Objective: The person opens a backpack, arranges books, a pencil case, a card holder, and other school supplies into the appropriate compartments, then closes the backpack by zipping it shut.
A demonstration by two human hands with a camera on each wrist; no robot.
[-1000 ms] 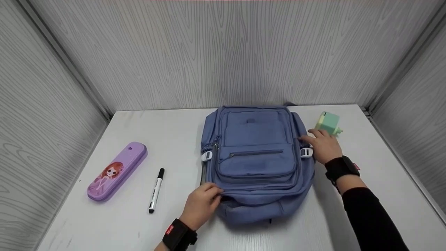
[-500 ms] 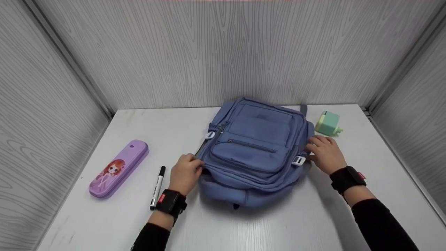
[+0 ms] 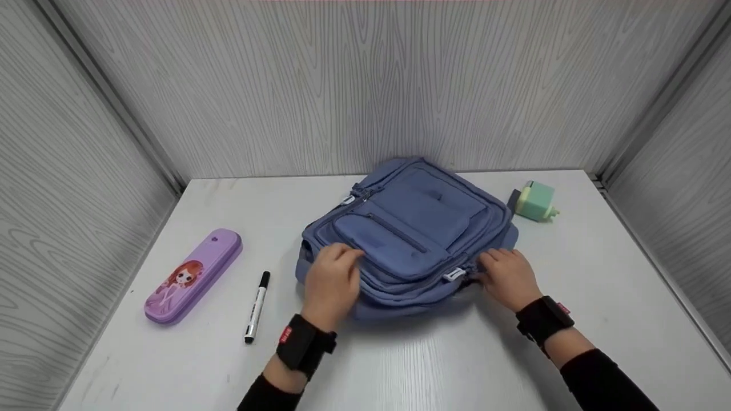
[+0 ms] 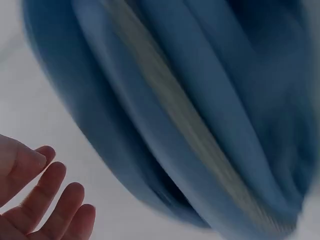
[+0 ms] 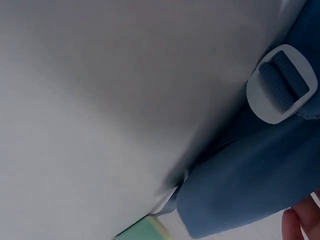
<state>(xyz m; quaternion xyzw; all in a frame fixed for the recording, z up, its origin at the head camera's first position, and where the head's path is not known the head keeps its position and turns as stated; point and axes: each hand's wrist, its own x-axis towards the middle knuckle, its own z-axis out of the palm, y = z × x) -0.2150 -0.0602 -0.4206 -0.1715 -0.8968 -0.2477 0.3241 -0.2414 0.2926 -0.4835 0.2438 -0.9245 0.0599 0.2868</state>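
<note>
A blue backpack [image 3: 394, 234] lies turned at an angle on the white table, its front pocket facing up. Over its near edge hovers my left hand [image 3: 331, 288], and the left wrist view shows its loosely bent fingers [image 4: 52, 182] apart from the fabric, with nothing in them. My right hand [image 3: 508, 278] grips the bag's right side, beside a white strap buckle [image 3: 454, 274]. Only a bit of the right fingers [image 5: 292, 227] shows at the corner of the right wrist view, by the blue cloth. The bag's underside is hidden.
Left on the table lie a purple pencil case [image 3: 194, 277] with a cartoon girl and a black-capped white marker [image 3: 257, 308]. A green and yellow box-shaped object [image 3: 537, 201] sits at the back right, close to the bag's strap. Grey wood-grain panels stand around the table.
The backpack has turned, its near end swinging left and its far end right. My left hand has let go of its lower left edge; my right hand has moved nearer along its side.
</note>
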